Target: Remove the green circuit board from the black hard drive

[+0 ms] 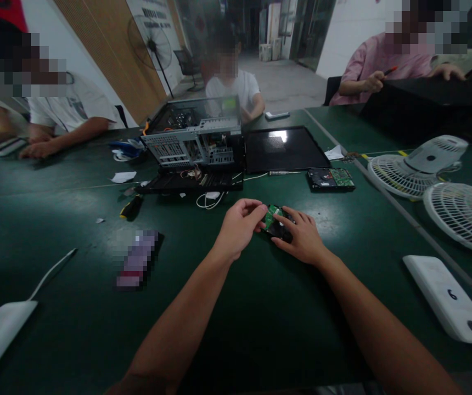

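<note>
A hard drive (pixel 277 232) with a green circuit board (pixel 275 217) facing up is between my hands, low over the table or resting on it; I cannot tell which. My left hand (pixel 241 227) pinches the drive's left edge between thumb and fingers. From the right, my right hand (pixel 302 236) grips the drive, thumb on the near side and fingers reaching over the board. A second hard drive (pixel 330 179), board up, lies behind my right hand. Beyond my hands stands an opened computer case (pixel 195 140), its drives and wires exposed.
On the green table (pixel 203 329) lie a black side panel (pixel 285 148), a yellow-black screwdriver (pixel 131 207), a phone (pixel 139 258), a white cable (pixel 207 204) and a white power bank-like box (pixel 445 296). White fans (pixel 429 159) stand right. Several people sit around the table.
</note>
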A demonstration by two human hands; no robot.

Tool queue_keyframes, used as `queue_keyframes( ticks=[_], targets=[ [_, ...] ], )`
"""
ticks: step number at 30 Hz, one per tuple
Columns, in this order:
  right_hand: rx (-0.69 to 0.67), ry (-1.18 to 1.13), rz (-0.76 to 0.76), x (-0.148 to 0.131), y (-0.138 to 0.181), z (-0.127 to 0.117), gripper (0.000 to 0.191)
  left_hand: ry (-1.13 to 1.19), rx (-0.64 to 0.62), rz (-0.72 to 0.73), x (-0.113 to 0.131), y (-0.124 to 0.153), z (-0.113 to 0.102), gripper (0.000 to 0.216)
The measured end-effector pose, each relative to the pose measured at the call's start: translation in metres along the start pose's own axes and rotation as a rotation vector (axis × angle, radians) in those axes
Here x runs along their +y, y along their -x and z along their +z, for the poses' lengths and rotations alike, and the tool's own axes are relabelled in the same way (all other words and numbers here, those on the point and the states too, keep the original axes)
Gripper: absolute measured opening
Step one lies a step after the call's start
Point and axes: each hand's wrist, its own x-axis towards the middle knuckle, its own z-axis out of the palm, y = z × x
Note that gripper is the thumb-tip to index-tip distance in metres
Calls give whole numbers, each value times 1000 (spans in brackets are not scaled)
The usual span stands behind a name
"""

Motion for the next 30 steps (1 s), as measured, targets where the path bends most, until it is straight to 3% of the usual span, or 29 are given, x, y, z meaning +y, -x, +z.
queue_keyframes(
  ticks=[16, 30],
  targets=[
    [-3, 1, 3, 0, -1, 0, 63, 98, -53, -23, -1, -1, 1, 20],
    [-2, 1, 5, 0, 0, 0, 64, 186, -67, -125, 2, 3, 4, 15]
  ],
)
